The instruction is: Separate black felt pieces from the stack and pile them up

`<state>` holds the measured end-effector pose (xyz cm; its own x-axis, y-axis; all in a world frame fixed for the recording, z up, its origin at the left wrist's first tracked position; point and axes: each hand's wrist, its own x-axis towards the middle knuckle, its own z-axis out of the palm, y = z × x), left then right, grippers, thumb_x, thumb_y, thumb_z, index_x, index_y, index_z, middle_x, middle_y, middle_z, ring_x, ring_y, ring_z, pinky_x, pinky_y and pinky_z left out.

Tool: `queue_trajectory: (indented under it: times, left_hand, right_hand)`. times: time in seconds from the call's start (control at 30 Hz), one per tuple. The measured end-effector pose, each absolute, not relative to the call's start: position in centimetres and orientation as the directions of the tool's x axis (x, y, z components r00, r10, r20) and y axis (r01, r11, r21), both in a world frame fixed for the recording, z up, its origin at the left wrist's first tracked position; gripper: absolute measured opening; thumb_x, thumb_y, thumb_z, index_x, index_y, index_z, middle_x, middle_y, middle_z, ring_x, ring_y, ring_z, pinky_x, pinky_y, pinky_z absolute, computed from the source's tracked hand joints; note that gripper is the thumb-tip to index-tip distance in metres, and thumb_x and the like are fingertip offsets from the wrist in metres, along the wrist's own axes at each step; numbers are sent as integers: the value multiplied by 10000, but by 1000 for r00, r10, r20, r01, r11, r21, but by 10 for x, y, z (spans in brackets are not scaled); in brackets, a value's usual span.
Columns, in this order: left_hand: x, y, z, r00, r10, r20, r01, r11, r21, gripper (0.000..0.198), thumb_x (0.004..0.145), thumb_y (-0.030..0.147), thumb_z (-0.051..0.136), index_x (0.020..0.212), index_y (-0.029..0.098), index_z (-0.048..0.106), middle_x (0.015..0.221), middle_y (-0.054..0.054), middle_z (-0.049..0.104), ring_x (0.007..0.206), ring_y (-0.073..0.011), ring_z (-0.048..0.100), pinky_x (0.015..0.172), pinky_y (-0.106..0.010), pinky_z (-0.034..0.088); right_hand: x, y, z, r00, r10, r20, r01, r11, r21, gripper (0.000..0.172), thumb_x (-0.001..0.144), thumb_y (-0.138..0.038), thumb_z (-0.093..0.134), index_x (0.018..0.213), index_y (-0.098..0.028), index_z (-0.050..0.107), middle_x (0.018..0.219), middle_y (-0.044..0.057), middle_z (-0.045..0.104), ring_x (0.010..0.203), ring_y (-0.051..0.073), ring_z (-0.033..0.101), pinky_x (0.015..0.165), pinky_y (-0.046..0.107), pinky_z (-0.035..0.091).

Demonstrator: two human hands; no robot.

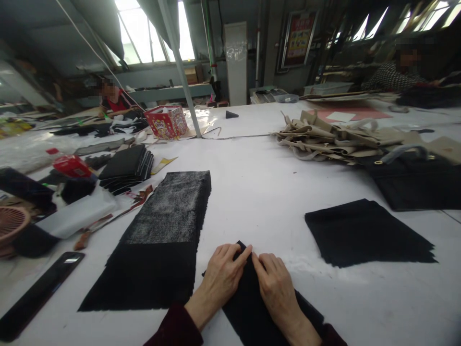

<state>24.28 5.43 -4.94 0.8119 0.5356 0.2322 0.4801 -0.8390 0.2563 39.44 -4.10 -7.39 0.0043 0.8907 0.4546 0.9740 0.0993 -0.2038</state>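
A piece of black fabric (248, 302) lies at the front of the white table, running under both hands toward me. My left hand (223, 269) grips its far end, index finger stretched along the edge. Close beside it, my right hand (275, 286) has its fingers curled at the same edge, with the fingertips of both hands almost meeting. Left of them is a stack of black fabric pieces (151, 276), its far part covered by a speckled grey surface. Another pile of black fabric (367, 235) rests to the right.
A long dark glossy object (39, 298) lies at the left front, near a pink fan (12, 226). Behind are folded black pieces (126, 166), a red box (167, 122) and a metal pole (183, 72). Tan strips (324, 137) and a black bag (418, 180) occupy the right. Two people sit farther back.
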Motion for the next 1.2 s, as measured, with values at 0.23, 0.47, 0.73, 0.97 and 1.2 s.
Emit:
queue_trajectory:
  times: [0.23,0.47,0.73,0.97,1.2]
  left_hand:
    - [242,55,-53,799,552,239,490,-828,274,451,959,150,449,1392,272,482,1132,-89,562,1027,-241,546,897,-421,483]
    - [244,56,-52,798,560,225,490,-819,299,430,969,169,446,1388,256,486,1138,-95,557,1028,-243,538,901,-430,487]
    - [243,56,-54,787,575,223,500,-806,316,436,971,159,450,1399,243,468,1153,-90,549,1046,-236,525,917,-428,482]
    - [242,55,-56,783,583,216,512,-802,306,427,968,174,469,1392,227,473,1168,-88,546,1052,-238,520,933,-426,472]
    - [243,56,-56,782,589,201,519,-796,311,490,969,164,457,1446,263,410,1158,-82,542,1045,-239,513,923,-433,478]
  right_hand:
    - [394,-40,-76,-9,889,457,967,123,-221,377,947,-31,362,1250,-140,557,895,90,569,811,234,518,733,387,430]
    - [393,-39,-74,-19,885,466,968,134,-214,398,950,-35,340,1287,-129,530,908,99,582,825,236,521,737,395,429]
    - [394,-37,-76,-60,857,513,973,165,-161,352,970,-53,320,1231,-54,557,879,100,564,803,224,497,719,386,421]
    - [393,-36,-77,-64,851,521,974,166,-152,349,968,-44,328,1217,-65,572,886,99,564,806,223,498,725,379,411]
    - [394,-36,-76,-67,853,517,970,176,-165,342,965,-46,326,1198,-38,577,886,104,561,813,230,490,723,388,403]
